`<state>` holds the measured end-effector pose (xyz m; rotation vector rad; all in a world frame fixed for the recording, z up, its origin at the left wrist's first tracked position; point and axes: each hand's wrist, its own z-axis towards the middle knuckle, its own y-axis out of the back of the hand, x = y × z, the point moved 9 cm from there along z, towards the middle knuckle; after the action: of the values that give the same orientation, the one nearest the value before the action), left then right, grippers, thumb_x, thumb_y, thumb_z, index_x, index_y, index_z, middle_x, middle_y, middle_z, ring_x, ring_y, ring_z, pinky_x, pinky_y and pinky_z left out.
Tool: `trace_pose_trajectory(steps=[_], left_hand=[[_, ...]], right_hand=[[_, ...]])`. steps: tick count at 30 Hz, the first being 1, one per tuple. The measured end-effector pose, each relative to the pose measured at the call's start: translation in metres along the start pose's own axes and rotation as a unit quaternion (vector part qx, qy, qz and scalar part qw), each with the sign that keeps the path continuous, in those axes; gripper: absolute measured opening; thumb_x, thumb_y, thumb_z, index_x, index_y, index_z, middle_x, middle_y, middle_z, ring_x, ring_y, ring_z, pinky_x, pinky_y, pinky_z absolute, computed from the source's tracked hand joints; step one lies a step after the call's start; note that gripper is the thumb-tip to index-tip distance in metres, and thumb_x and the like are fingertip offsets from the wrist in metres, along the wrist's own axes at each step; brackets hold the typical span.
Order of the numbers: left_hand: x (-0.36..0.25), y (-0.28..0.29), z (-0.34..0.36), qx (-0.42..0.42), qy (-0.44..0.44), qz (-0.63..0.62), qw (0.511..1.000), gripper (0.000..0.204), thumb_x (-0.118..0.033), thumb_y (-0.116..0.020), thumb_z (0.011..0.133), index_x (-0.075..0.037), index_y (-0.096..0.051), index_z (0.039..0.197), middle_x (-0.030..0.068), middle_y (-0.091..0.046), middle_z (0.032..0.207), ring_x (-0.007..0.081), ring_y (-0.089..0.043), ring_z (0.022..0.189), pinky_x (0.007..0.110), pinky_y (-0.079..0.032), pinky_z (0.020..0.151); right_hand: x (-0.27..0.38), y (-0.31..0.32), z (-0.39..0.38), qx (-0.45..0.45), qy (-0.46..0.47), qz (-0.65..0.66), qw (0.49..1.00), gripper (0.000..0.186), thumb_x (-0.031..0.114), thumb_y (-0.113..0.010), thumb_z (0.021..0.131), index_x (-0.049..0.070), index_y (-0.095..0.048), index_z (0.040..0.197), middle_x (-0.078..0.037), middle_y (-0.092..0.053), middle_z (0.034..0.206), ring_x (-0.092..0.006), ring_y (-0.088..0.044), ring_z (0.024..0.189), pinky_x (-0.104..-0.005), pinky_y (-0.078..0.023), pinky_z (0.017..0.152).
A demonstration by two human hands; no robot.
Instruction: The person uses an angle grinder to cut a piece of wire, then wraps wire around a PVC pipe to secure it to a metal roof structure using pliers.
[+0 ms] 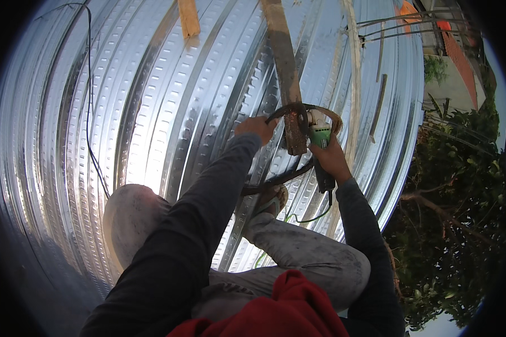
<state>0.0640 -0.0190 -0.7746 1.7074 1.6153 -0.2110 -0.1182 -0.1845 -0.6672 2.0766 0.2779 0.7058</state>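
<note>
My left hand (256, 129) grips a dark, curved bar (282, 110) that lies across the speckled lower end of a wooden plank (281, 64). My right hand (330, 157) is closed around a green and black angle grinder (320, 135), whose head sits right beside the plank and bar; whether the disc touches either is too small to tell. A green cord (309, 221) shows below the grinder. Another dark bar (272, 182) crosses near my sandalled foot (272, 200). My bent knees (132, 219) are over the ribbed metal sheets (152, 123).
A thin black wire (90, 95) runs across the sheets at left. A short board (188, 22) and pale strips (354, 84) lie at the top and right. Beyond the curved-looking sheet edge at right are trees (450, 213), overhead wires and a wall (455, 84).
</note>
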Motion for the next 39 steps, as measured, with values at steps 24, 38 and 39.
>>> trace_pose_trajectory(steps=[24,38,39], left_hand=[[0.003,-0.005,0.009,-0.035,-0.042,0.008,0.998,0.046,-0.054,-0.055,0.099,-0.019,-0.065,0.128,0.0153,-0.074,0.109,0.0376,-0.07,0.108,0.054,-0.053,0.093],[-0.009,0.0,0.013,-0.001,-0.076,-0.013,0.997,0.038,-0.04,-0.059,0.1,-0.011,-0.06,0.125,0.0194,-0.072,0.11,0.041,-0.068,0.107,0.055,-0.052,0.092],[-0.01,0.001,0.013,-0.012,-0.075,-0.011,0.997,0.038,-0.039,-0.06,0.1,-0.01,-0.06,0.125,0.0198,-0.072,0.11,0.0413,-0.068,0.107,0.055,-0.052,0.092]], right_hand=[[0.015,-0.002,0.01,-0.032,-0.006,0.017,0.999,0.063,0.034,-0.077,0.083,-0.007,-0.048,0.121,-0.03,-0.069,0.105,-0.0433,-0.07,0.098,-0.0472,-0.053,0.086],[0.0,-0.013,-0.005,-0.006,-0.01,0.035,0.999,0.063,0.036,-0.078,0.083,-0.006,-0.048,0.119,-0.03,-0.069,0.103,-0.0433,-0.07,0.097,-0.0474,-0.054,0.085],[-0.001,-0.012,-0.005,-0.004,-0.01,0.034,0.999,0.063,0.035,-0.078,0.082,-0.006,-0.048,0.12,-0.029,-0.069,0.103,-0.0433,-0.07,0.097,-0.0474,-0.054,0.085]])
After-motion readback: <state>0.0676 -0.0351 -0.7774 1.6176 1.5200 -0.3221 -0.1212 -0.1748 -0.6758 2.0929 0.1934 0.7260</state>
